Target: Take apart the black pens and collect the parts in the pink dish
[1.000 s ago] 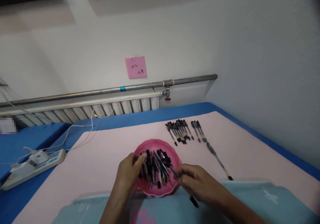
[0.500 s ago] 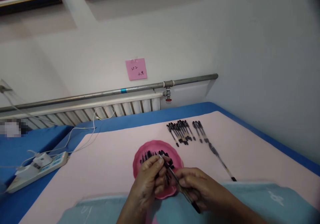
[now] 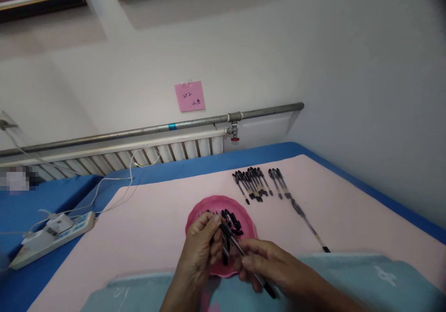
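Note:
Over the near part of a pink scalloped plate [image 3: 248,226], both hands work on one black-and-clear pen [image 3: 258,278], slanting with its dark end low and right. My right hand [image 3: 270,263] is closed around its barrel. The thumb and forefinger of my left hand [image 3: 200,242] pinch its upper tip; whether a small part sits between them is hidden. Black pen caps [image 3: 232,221] lie on the plate behind my fingers, and my left hand covers most of the other pen parts there.
Capped pens [image 3: 251,184] lie in a bunch on the pink sheet [image 3: 149,228], with a smaller group [image 3: 278,182] beside them. One single pen [image 3: 310,226] lies to the right. A power strip [image 3: 55,240] with plugs and white cables is at left. Radiator and pipe [image 3: 195,122] run along the wall.
My left hand moved from the pens on the plate's left side to the tip of the pen in my right hand. Its thumb and forefinger now close there, and the view tilted slightly.

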Available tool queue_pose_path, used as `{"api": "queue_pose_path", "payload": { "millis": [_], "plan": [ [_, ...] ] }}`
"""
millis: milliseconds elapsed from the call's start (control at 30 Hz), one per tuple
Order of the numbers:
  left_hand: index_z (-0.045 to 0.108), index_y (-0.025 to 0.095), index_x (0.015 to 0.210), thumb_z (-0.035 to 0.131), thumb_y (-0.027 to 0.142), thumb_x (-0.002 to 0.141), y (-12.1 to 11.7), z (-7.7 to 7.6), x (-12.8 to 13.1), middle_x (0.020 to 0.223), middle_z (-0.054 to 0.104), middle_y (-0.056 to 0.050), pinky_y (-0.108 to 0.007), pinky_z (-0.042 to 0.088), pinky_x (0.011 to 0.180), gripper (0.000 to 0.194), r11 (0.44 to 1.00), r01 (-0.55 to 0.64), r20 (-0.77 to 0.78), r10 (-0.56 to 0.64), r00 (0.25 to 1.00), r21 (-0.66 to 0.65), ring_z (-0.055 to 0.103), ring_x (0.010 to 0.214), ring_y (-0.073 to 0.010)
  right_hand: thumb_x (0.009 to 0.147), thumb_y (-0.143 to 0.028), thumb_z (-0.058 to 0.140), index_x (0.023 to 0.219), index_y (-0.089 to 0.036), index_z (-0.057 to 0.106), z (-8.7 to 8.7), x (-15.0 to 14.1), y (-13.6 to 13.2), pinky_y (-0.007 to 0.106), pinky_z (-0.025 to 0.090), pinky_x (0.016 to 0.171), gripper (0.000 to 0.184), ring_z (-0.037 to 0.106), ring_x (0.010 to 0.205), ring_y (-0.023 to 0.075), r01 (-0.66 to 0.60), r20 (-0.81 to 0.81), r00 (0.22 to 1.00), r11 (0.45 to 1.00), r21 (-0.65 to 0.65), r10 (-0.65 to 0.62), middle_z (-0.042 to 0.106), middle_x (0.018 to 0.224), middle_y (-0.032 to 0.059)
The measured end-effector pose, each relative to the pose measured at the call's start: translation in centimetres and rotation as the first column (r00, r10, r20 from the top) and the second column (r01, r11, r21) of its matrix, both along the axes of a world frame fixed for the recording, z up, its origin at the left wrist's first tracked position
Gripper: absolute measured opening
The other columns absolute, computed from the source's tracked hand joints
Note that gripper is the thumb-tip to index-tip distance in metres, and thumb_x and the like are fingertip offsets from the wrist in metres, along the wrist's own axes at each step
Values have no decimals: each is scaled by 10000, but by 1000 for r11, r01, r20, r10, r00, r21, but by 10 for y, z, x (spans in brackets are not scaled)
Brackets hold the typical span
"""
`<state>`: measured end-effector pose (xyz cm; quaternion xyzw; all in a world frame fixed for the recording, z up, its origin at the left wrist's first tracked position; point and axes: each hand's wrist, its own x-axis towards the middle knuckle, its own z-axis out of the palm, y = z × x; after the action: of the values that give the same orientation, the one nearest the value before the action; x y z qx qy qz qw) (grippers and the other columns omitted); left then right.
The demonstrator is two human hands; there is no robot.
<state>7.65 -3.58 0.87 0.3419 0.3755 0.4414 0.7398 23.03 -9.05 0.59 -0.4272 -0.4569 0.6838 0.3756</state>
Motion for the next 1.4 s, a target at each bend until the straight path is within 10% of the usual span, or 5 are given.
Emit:
{"api": "queue_pose_path", "payload": {
  "millis": [700,900,1100,1400],
  "plan": [
    [448,170,643,711,411,652,2,0,-1,430,391,112,-119,182,268,356,997,-45,-12,46,999,55,250,282,1,743,-501,491,794,-163,530,0,-8,-2,161,243,284,344,410,294,53,37,-142,987,974,-223,-70,565,510,-28],
    [420,185,625,691,439,662,4,-8,1,415,361,120,-134,171,263,373,996,-69,-48,71,996,49,231,269,-6,736,-381,537,681,-207,471,-3,-6,-2,181,271,345,195,380,341,64,149,280,948,988,38,-154,461,454,-79],
    [342,204,562,718,488,581,8,-2,-4,364,291,136,-152,145,290,472,963,-266,-104,269,957,48,203,277,-13,814,-307,482,660,-215,440,-6,-5,-10,238,320,524,185,483,567,127,20,685,605,867,498,-407,544,623,-21],
    [481,186,570,562,477,719,26,-8,-37,448,399,76,-206,273,436,336,911,-210,-590,393,705,356,352,428,-81,786,-279,486,645,-211,480,2,5,-2,226,335,515,156,477,555,130,128,680,630,913,386,-376,518,573,-34]
  ]
}}
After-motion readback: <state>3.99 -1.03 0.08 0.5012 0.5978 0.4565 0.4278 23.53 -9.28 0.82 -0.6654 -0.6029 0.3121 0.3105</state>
